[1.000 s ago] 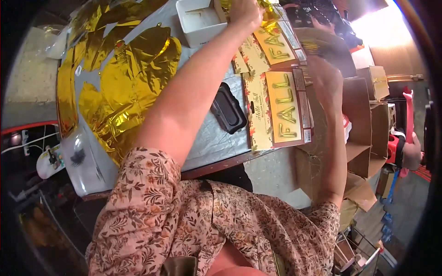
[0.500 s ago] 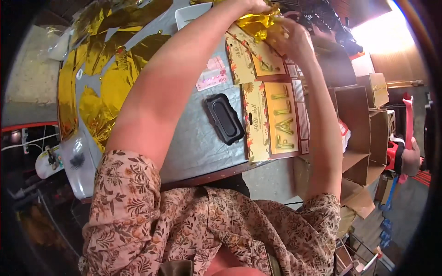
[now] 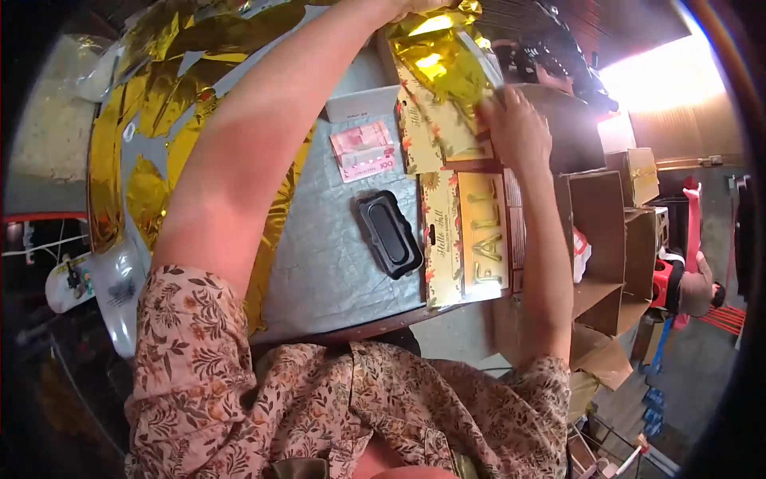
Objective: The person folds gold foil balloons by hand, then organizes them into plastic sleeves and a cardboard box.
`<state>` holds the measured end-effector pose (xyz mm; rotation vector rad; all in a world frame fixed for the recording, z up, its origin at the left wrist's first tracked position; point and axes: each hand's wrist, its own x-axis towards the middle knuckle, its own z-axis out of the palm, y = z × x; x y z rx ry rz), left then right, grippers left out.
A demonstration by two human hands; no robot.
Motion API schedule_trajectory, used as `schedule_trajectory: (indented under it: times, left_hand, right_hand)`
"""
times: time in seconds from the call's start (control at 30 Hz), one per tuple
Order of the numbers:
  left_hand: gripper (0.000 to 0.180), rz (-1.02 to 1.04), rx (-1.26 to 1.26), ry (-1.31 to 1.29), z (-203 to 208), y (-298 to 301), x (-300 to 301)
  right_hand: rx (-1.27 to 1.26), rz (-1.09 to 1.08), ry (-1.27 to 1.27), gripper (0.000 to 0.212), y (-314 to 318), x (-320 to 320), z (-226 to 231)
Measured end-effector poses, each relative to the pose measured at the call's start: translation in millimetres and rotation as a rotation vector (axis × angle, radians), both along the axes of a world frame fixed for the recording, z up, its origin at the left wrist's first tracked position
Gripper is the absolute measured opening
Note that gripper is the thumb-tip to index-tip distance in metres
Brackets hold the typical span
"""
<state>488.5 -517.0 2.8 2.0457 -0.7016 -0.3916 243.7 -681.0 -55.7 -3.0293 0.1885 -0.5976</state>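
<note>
My right hand lies spread on one crumpled gold foil at twelve o'clock; left grip unclear; one black case, two pink notes on the tabletop.

My left hand is cut off by the top edge, so its grip on the crumpled gold foil cannot be read. My left forearm hides part of the gold foil sheet on the table. My right hand covers the far end of the packaged letter balloons.
</note>
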Motion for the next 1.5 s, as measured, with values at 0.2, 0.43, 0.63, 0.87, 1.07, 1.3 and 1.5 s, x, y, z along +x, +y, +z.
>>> schedule_trajectory:
  times: [0.2,0.43,0.63,0.87,1.07,1.3,1.5]
  left_hand:
    - [0.031,-0.031,-0.132,0.088,15,28,-6]
    - [0.047,-0.138,0.027,0.065,19,31,-10]
    - [0.067,-0.06,-0.14,0.154,44,83,-30]
    - [0.024,0.113,-0.168,-0.114,28,73,-15]
    - [0.021,0.206,-0.331,-0.044,19,68,19]
    - [0.018,-0.002,-0.603,0.187,62,96,49]
    - [0.019,-0.011,-0.911,0.821,194,268,90]
  right_hand:
    - [0.1,-0.089,0.136,0.05,41,3,56]
    - [0.872,0.621,-0.292,0.036,-11,123,39]
    - [1.261,0.293,-0.077,0.024,1,133,42]
    - [1.267,0.228,-0.089,0.036,5,135,43]
    - [0.597,0.252,-0.247,0.036,49,113,28]
    - [-0.05,0.306,0.125,0.049,72,126,-29]
    - [-0.062,0.274,0.177,0.05,78,122,-22]
